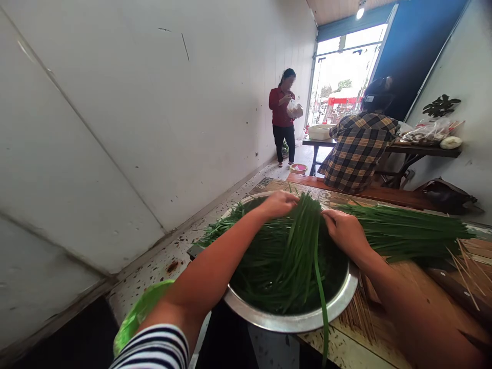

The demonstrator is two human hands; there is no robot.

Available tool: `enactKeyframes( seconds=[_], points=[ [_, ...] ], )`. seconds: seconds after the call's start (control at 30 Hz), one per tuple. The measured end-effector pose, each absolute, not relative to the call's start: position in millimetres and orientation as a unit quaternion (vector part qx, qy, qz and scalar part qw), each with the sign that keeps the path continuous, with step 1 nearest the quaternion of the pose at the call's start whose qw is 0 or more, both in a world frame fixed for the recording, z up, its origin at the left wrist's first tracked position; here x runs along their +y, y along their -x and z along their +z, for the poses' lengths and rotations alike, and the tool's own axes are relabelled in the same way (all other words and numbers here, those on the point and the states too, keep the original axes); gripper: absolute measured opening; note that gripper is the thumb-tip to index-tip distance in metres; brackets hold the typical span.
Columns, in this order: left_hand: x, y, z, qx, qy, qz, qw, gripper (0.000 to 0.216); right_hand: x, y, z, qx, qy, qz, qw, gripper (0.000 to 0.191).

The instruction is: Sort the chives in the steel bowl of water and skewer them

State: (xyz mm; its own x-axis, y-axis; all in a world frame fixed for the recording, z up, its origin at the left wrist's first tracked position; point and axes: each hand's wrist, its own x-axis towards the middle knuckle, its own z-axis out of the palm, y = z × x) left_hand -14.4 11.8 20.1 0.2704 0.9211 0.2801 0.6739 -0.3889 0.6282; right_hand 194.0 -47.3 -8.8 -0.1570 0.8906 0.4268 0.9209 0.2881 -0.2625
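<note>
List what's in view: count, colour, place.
basin: one, silver, centre
leaf bunch: one, green, basin
leaf pile: one, green, right
sticks: many, tan, right
table: one, brown, under basin
bag: one, green, lower left
bench: one, reddish, beyond table
standing person: one, red top, back
held bag: one, whitish, standing person's hands
seated person: one, checked shirt, bench
tub: one, white, back
bowl: one, pink, back floor
clear bag: one, see-through, back right
plant: one, dark green, back right
lamp: one, white, top
sleeve: one, striped, lower left
left hand: one, bare, bunch's left
right hand: one, bare, bunch's right

No lettering legible anywhere
</note>
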Motion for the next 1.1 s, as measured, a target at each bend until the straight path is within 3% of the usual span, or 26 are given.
enactKeyframes(
  seconds=[0.1,0.33,0.73,0.9,1.1],
  points=[
    [23,35,21,0.612,-0.709,0.336,0.101,0.027,-46,-195,-11,-0.756,0.601,-0.031,0.257,0.030],
    [39,45,-6,0.644,-0.723,0.229,0.099,0.031,-47,-195,-10,-0.760,0.602,-0.044,0.242,0.029],
    [39,55,-5,0.639,-0.630,0.352,0.266,0.025,-49,-191,-7,-0.764,0.604,-0.037,0.224,0.029],
    [42,59,-4,0.632,-0.653,0.340,0.242,0.023,-49,-191,-8,-0.766,0.598,-0.036,0.232,0.030],
    [41,50,-3,0.580,-0.654,0.418,0.247,0.022,-51,-189,-6,-0.762,0.602,-0.029,0.238,0.028]
  ],
)
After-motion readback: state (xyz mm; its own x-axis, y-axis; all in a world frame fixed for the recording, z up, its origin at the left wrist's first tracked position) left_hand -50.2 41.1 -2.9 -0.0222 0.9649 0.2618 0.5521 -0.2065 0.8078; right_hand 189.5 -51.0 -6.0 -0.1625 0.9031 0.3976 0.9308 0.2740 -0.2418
